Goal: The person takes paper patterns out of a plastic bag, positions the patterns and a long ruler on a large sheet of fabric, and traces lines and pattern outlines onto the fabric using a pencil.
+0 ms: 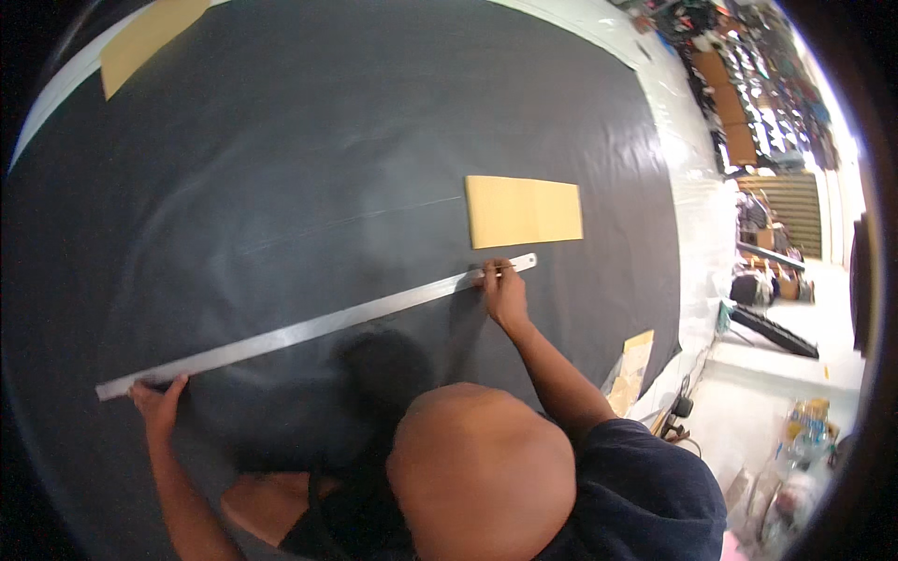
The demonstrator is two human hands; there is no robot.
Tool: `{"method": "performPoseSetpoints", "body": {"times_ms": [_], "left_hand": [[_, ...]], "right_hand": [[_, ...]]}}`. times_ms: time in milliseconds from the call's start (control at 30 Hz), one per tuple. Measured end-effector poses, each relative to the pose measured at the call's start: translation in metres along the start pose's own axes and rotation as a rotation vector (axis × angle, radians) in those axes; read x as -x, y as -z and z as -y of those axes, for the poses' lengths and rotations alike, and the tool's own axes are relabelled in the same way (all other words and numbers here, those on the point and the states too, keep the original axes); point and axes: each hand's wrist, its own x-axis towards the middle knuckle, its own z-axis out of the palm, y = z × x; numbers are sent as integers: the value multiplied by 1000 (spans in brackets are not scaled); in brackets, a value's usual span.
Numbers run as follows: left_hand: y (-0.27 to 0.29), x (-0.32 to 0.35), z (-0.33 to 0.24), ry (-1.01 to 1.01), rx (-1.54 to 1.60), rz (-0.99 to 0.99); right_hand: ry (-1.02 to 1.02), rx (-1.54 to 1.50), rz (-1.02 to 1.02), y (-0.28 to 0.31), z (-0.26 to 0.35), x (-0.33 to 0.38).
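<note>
A long metal ruler (309, 329) lies slantwise across a large black sheet of material (309, 131). My left hand (159, 400) is at the ruler's left end, thumb and fingers spread against its lower edge. Near the other end, my right hand (505, 294) is closed, with its fingertips on the ruler. It pinches a thin pen-like tool (506, 270), too small to tell its exact kind. Just above that hand lies a yellow tapered card (524, 211). A faint pale line runs over the sheet leftward from the card.
Another yellow card (150, 42) lies at the far left edge. A yellow, partly pale piece (632, 366) is by the right edge. White plastic sheeting (687, 178) borders the black sheet. Beyond are cluttered shelves (739, 103), a dark bar (774, 332) and several bags and bottles (795, 458).
</note>
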Motion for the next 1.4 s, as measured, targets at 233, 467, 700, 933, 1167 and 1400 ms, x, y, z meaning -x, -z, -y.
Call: {"method": "performPoseSetpoints", "body": {"times_ms": [233, 467, 700, 933, 1167, 1400], "left_hand": [[-8, 4, -19, 183, -189, -16], [-7, 8, -30, 168, -206, -2], [-2, 20, -24, 220, -181, -32], [17, 40, -47, 249, -273, -28], [17, 54, -51, 225, -315, 1], [-6, 98, 6, 259, -254, -19]], "right_hand": [[763, 259, 502, -55, 117, 44], [1338, 40, 696, -175, 238, 75], [669, -26, 466, -71, 148, 47], [584, 159, 187, 0, 43, 64], [569, 277, 166, 4, 23, 76], [172, 288, 483, 229, 293, 228]]}}
